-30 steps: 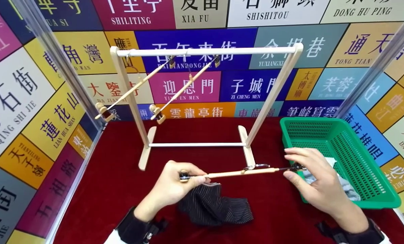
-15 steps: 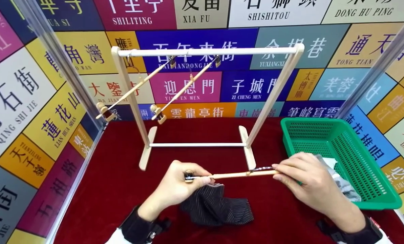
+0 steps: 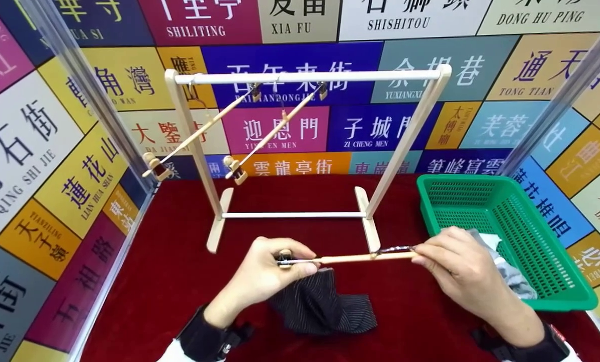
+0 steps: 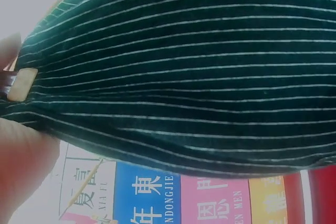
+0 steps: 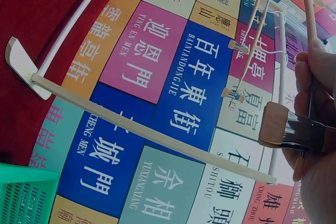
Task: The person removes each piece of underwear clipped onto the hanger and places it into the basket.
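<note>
A small wooden clip hanger (image 3: 350,259) is held level between my hands, low in front of a wooden rack. My left hand (image 3: 267,266) pinches its left end, beside a clip (image 3: 284,258). From there hangs a dark garment with thin white stripes (image 3: 320,306), its lower part folded over to the right. In the left wrist view, a wooden clip tip (image 4: 23,84) lies against the gathered striped cloth. My right hand (image 3: 463,266) grips the hanger's right end near the hook (image 3: 398,249). The right wrist view shows the other clip (image 5: 289,128) beside those fingers, with no cloth in it.
The rack (image 3: 305,77) stands behind my hands, with two more clip hangers (image 3: 206,125) hanging from its top bar at the left. A green basket (image 3: 556,302) at the right contains grey and white cloth (image 3: 513,279). Red cloth (image 3: 149,301) covers the table.
My right hand has moved left and its spread fingers have curled onto the hanger's right end. The left hand and striped garment have shifted only slightly right.
</note>
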A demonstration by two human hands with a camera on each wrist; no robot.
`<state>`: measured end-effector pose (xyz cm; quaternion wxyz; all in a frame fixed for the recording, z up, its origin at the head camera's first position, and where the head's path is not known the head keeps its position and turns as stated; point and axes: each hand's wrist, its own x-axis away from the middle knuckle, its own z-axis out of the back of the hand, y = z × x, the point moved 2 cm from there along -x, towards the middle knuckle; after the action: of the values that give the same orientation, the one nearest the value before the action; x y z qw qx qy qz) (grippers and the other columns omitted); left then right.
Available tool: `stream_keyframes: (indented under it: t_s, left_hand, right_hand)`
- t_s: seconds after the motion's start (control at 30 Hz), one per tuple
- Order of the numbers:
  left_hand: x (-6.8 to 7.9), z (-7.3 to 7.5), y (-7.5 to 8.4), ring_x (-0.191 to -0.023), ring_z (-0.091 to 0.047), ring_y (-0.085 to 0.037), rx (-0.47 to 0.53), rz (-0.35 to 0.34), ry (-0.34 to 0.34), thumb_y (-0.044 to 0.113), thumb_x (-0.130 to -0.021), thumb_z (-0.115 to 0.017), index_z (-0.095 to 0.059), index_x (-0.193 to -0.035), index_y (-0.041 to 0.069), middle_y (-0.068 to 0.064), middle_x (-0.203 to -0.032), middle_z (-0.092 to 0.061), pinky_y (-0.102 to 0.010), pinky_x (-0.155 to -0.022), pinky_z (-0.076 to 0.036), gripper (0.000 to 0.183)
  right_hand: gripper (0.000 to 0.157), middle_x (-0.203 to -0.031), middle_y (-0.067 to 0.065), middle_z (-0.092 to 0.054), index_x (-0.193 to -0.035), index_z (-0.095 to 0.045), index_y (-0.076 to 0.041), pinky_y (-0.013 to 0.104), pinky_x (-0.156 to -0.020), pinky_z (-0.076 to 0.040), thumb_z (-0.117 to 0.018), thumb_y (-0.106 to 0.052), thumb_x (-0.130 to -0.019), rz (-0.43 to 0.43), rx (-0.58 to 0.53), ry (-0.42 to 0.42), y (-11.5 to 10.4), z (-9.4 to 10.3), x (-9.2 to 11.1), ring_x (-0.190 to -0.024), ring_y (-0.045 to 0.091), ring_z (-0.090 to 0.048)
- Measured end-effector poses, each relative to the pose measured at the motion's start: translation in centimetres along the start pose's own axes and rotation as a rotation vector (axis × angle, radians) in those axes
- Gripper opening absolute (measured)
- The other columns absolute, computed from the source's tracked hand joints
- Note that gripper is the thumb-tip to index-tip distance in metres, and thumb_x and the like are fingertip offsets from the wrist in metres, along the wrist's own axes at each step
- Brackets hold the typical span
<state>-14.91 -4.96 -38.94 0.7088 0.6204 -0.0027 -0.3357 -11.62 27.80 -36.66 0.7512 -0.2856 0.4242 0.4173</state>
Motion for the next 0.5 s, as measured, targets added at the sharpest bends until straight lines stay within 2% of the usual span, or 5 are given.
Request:
stream_keyframes:
  t_s: [0.27,0.5]
  left_hand:
    - [0.3,0.9,0.1,-0.083,-0.076,-0.017,0.081,0.006,0.013,0.003,-0.084,-0.087,-0.079,-0.107,-0.001,-0.011,-0.096,-0.079,-0.027,-0.068,-0.061,0.025]
    - [0.0,1.0,0.1,-0.094,-0.077,-0.023,0.120,-0.030,0.013,-0.001,-0.084,-0.085,-0.076,-0.111,-0.007,-0.016,-0.101,-0.079,-0.035,-0.077,-0.064,0.029]
  right_hand:
    - [0.039,-0.080,0.008,-0.072,-0.085,-0.077,0.002,0.033,-0.073,-0.044,-0.065,-0.030,-0.105,-0.032,0.008,-0.005,0.5,0.3,0.6,-0.072,0.026,-0.058]
    - [0.039,-0.081,0.007,-0.073,-0.086,-0.079,0.000,0.028,-0.074,-0.044,-0.066,-0.032,-0.104,-0.063,0.015,-0.013,0.9,0.8,1.1,-0.073,0.025,-0.059]
